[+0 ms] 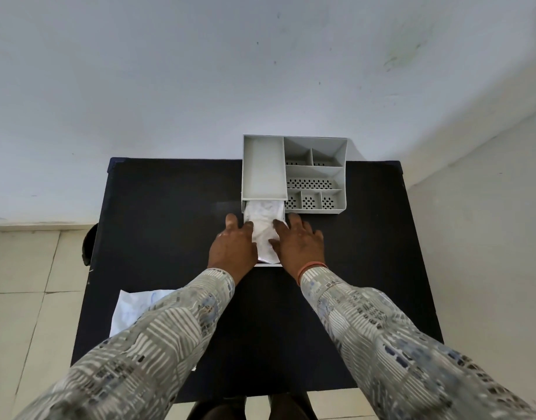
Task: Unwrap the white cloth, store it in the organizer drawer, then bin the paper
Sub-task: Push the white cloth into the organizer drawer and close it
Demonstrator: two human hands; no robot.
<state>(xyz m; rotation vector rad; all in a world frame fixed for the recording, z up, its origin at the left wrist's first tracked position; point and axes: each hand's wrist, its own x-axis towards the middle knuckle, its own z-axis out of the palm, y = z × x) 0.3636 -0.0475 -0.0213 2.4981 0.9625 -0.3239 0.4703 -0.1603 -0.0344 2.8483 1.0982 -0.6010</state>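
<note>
head view: the white cloth point(264, 228) lies in the pulled-out drawer point(268, 264) of the grey organizer point(294, 174), at the far side of the black table point(169, 222). the left hand point(232, 248) and right hand point(297, 245) lie flat on either side of the cloth, fingers spread and loose, touching its edges without gripping anything. the crumpled paper point(136, 307) lies near the table's left edge, partly hidden behind the left sleeve point(157, 334).

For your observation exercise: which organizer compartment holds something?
The pulled-out drawer at the organizer's front left; it holds the white cloth. Every top compartment looks empty.
</note>
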